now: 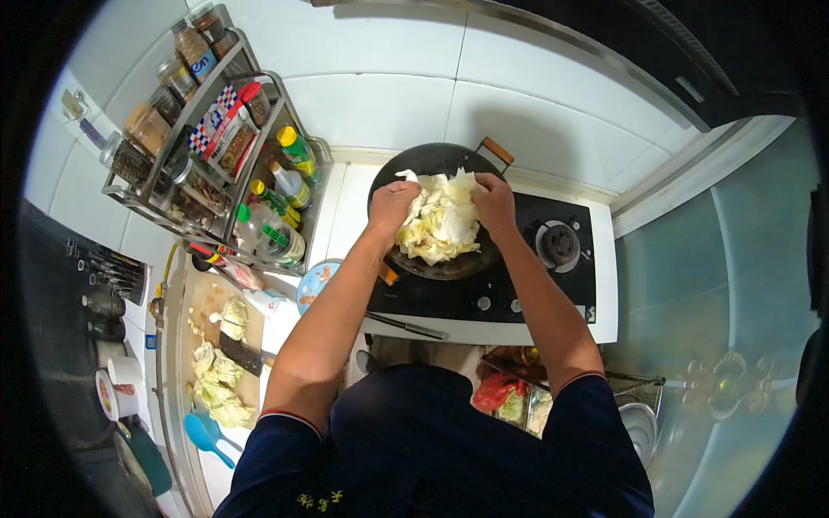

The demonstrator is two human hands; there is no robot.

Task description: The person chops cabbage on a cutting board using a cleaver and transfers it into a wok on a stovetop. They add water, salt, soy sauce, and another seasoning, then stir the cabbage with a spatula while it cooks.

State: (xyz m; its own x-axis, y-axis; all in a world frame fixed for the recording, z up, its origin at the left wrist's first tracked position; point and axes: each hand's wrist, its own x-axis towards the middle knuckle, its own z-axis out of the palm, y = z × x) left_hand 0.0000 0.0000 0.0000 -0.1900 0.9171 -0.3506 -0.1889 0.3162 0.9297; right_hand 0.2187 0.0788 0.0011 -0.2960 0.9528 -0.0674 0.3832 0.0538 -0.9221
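A dark wok (423,161) with wooden handles sits on the black gas stove (553,289), with a heap of chopped pale yellow cabbage (442,220) in and above it. At the heap's left edge, my left hand (393,205) has its fingers closed on cabbage leaves. On the opposite side, my right hand (494,203) likewise grips leaves near the wok's right rim. Both arms reach forward over the stove. My fingertips are partly hidden by the cabbage, and the heap covers much of the wok's inside.
Left of the stove stands a metal rack (250,138) of jars and bottles. Below it, a cleaver (242,354) and more cabbage (223,388) lie on a cutting board (203,298). A blue plate (316,283), a blue ladle (204,430) and a long-handled utensil (406,326) are near.
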